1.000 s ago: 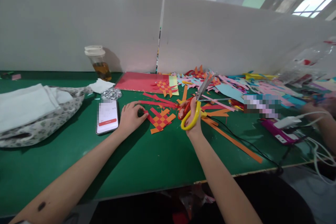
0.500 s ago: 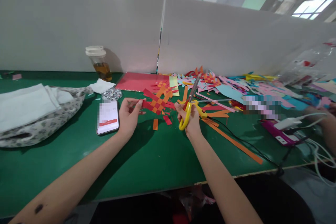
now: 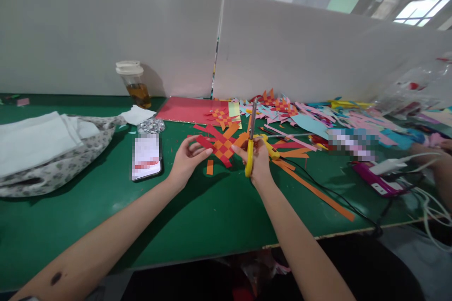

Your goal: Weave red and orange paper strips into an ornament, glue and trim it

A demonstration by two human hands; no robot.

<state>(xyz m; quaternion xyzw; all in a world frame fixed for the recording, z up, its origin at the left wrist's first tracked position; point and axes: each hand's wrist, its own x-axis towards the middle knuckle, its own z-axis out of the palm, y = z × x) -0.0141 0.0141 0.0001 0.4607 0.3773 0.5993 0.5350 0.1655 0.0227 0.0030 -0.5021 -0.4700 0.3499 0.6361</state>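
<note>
Woven paper piece (image 3: 223, 145) held beside scissors (image 3: 251, 143) over a green table (image 3: 212, 211).
The left hand (image 3: 187, 162) pinches a red strip of the red-and-orange weave, which sits between both hands. At its three o'clock, the right hand (image 3: 260, 165) grips the scissors' yellow handles, with the blades together and pointing to twelve. A phone (image 3: 146, 156) lies at the left hand's nine o'clock, and a lidded cup (image 3: 133, 82) stands farther off at eleven.

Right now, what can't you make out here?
In the head view:
phone screen: blurred out.
patch among the paper scraps: blurred out.
scissors: handles partly hidden by the right hand.
woven paper: left end under the left hand.
another person's arm: cut off by the right edge.
</note>
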